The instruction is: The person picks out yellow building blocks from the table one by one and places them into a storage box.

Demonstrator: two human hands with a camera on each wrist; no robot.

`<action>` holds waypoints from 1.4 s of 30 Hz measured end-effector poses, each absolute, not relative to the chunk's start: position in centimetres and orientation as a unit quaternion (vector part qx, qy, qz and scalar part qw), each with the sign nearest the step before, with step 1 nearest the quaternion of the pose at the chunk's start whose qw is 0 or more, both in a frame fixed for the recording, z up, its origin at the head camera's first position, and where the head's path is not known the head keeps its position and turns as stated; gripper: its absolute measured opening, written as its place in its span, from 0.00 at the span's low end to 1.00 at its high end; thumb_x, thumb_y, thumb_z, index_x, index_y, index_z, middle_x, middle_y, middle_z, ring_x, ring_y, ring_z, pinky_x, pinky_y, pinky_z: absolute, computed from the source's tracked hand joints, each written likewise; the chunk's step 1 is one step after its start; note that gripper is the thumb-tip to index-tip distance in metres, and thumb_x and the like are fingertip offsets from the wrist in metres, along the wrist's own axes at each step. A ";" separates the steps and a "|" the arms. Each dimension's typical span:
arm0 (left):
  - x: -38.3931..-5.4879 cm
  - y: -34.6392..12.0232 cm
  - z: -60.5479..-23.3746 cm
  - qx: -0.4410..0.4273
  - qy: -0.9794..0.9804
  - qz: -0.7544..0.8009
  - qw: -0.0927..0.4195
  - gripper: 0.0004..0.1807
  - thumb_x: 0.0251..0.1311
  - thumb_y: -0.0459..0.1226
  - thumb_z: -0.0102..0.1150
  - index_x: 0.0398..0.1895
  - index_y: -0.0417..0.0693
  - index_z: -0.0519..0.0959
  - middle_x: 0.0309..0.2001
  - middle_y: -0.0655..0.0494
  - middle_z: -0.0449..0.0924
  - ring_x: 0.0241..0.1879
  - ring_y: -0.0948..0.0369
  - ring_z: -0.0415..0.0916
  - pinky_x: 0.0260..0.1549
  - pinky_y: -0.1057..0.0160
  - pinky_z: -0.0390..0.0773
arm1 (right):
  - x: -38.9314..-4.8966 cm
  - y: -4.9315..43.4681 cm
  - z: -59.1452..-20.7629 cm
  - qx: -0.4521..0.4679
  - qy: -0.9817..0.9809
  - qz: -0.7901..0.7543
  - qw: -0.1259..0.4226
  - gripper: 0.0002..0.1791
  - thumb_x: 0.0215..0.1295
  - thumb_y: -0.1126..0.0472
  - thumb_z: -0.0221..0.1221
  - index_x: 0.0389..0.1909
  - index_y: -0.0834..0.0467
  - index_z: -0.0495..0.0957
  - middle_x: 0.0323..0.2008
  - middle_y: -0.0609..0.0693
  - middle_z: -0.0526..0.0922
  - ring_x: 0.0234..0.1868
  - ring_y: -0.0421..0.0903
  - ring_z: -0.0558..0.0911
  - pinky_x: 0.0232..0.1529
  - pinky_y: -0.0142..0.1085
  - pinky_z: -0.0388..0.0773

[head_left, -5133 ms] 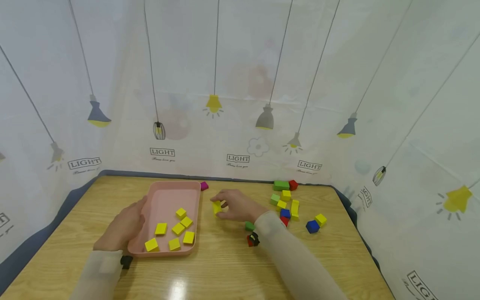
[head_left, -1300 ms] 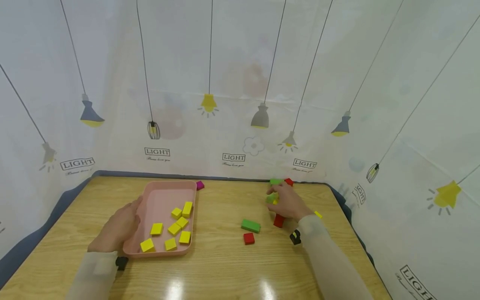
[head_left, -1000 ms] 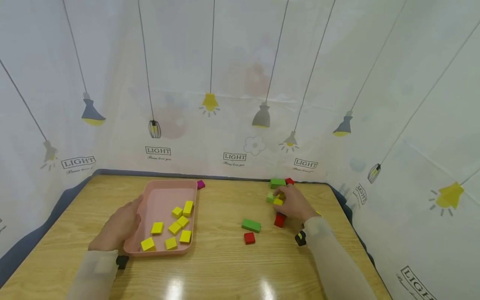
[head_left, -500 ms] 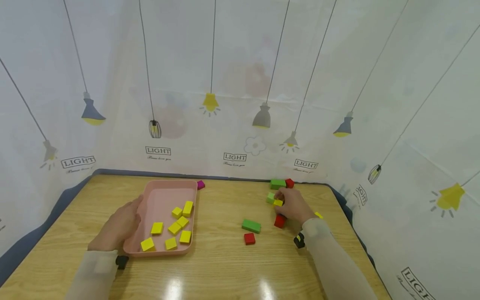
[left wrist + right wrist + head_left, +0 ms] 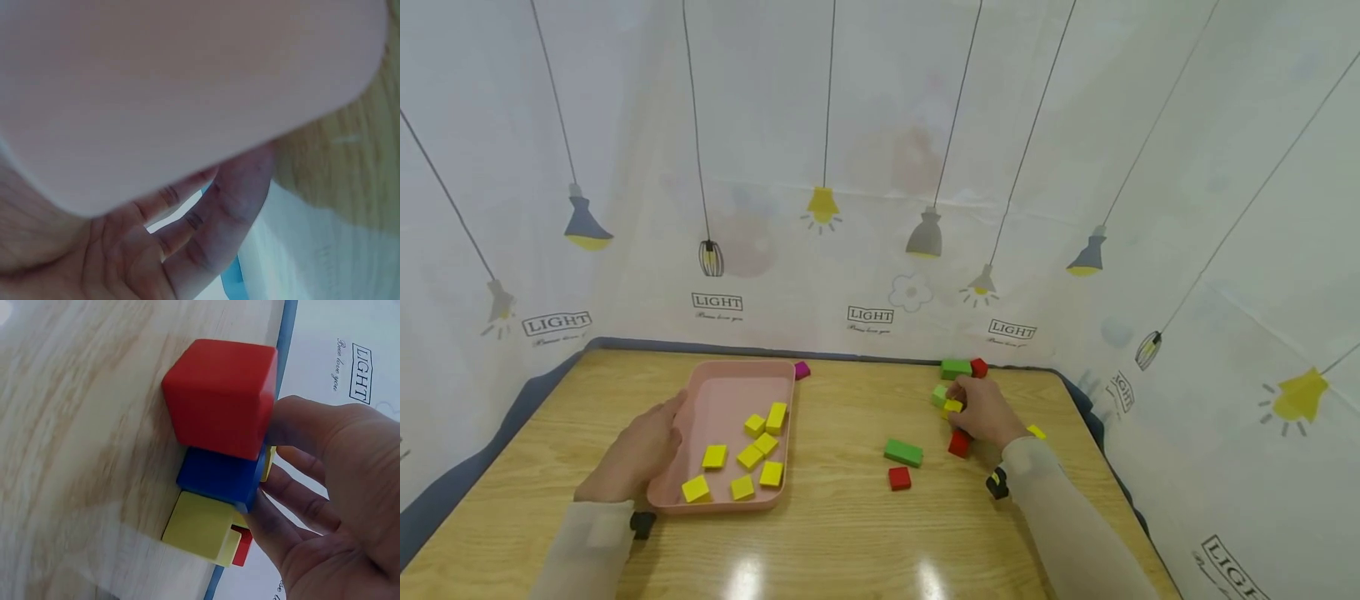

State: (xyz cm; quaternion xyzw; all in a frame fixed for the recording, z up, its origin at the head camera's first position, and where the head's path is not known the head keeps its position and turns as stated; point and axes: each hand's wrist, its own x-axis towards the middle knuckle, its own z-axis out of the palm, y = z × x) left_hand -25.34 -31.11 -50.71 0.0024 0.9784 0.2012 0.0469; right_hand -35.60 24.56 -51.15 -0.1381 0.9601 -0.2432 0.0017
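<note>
My left hand (image 5: 636, 450) grips the left side of a pink tray (image 5: 741, 365). In the left wrist view its fingers (image 5: 219, 219) lie against the tray's outside wall. Several yellow blocks (image 5: 750, 457) lie in the near part of the tray. My right hand (image 5: 988, 408) pinches a small yellow block (image 5: 952, 406) between thumb and fingers, next to a light green block (image 5: 939, 395). A red block (image 5: 219, 397), a blue block (image 5: 219, 478) and a longer yellow block (image 5: 200, 525) stand close beside that hand in the right wrist view.
Behind the right hand sit a green block (image 5: 956, 369) and a red block (image 5: 979, 367). Another green block (image 5: 903, 452) and a red one (image 5: 899, 478) lie mid-table. A magenta block (image 5: 802, 369) is by the tray's far corner, and a yellow one (image 5: 1037, 432) lies right.
A yellow block held by my right hand earlier now stands in the tray. That hand has moved right to the block cluster, and the small yellow block has shifted slightly left. My left hand stays on the tray.
</note>
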 end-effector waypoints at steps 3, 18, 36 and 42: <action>-25.4 -31.1 -50.6 0.003 0.977 0.208 0.050 0.38 0.87 0.31 0.49 0.94 0.30 0.53 0.87 0.20 0.60 0.85 0.22 0.64 0.82 0.21 0.68 | -35.5 24.3 -50.9 -0.139 0.959 -0.247 -0.002 0.16 0.70 0.67 0.77 0.56 0.61 0.88 0.54 0.58 0.95 0.55 0.54 0.92 0.65 0.55 0.93; -25.4 -31.5 -51.3 0.027 0.977 0.207 0.036 0.36 0.87 0.30 0.49 0.92 0.26 0.55 0.85 0.17 0.62 0.83 0.21 0.66 0.81 0.21 0.70 | -34.5 22.9 -50.0 -0.146 0.956 -0.255 -0.013 0.18 0.70 0.67 0.76 0.59 0.63 0.89 0.58 0.59 0.96 0.59 0.57 0.93 0.68 0.57 0.92; -25.8 -31.9 -51.2 0.037 0.975 0.216 0.038 0.37 0.87 0.30 0.50 0.91 0.24 0.54 0.84 0.16 0.64 0.82 0.21 0.68 0.80 0.21 0.72 | -33.9 15.1 -49.1 -0.212 0.931 -0.294 -0.032 0.17 0.71 0.67 0.77 0.59 0.62 0.89 0.53 0.55 0.94 0.49 0.49 0.88 0.59 0.49 0.93; -26.0 -31.9 -51.2 0.041 0.976 0.211 0.040 0.37 0.86 0.30 0.51 0.91 0.24 0.54 0.83 0.16 0.66 0.81 0.21 0.69 0.79 0.21 0.73 | -34.2 11.8 -48.7 -0.241 0.925 -0.292 -0.030 0.18 0.72 0.67 0.77 0.60 0.64 0.88 0.54 0.56 0.94 0.50 0.53 0.90 0.59 0.48 0.93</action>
